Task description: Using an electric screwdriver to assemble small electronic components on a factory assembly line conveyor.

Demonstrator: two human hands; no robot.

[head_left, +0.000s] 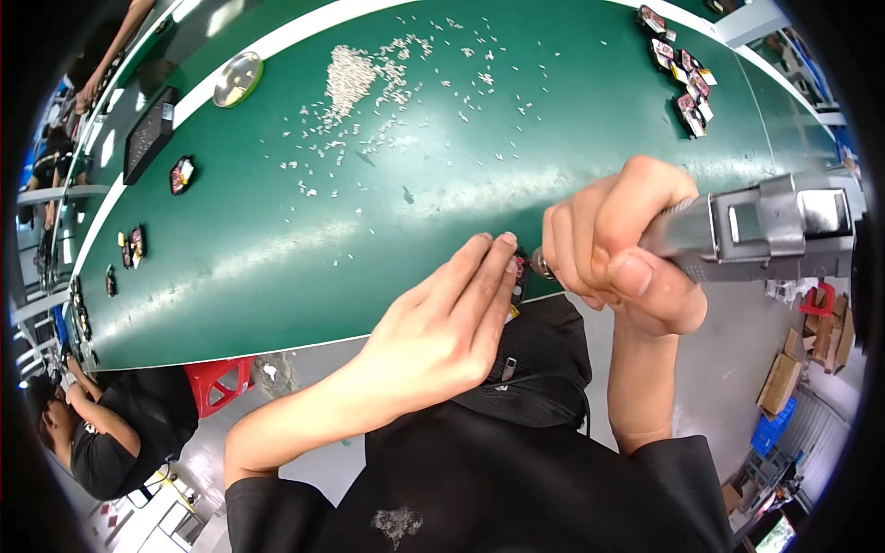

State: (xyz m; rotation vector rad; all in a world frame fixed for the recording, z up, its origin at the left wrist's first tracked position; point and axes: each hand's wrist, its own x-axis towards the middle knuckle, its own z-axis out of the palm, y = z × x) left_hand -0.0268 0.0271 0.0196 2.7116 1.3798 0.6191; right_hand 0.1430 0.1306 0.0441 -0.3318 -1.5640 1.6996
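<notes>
My right hand point(631, 249) is closed around a bulky grey metallic tool point(784, 226), whose kind I cannot tell. A rounded metal tip point(542, 264) shows on the other side of the fist, close to my left fingertips. At the table's near edge my left hand point(452, 309) has its fingers straight and pressed together, holding a small black piece point(521, 279) with red markings. The left thumb and most of that piece are hidden. Scattered small white sticks point(350, 81) lie heaped farther off on the green table point(304, 267).
Similar small black pieces lie at the far right point(690, 83) and left point(182, 173). A green-rimmed round dish point(239, 79) and a black tray point(150, 136) stand far left. A person point(120, 424) sits at the left beside a red stool point(219, 385). Cardboard boxes point(782, 373) are at the right.
</notes>
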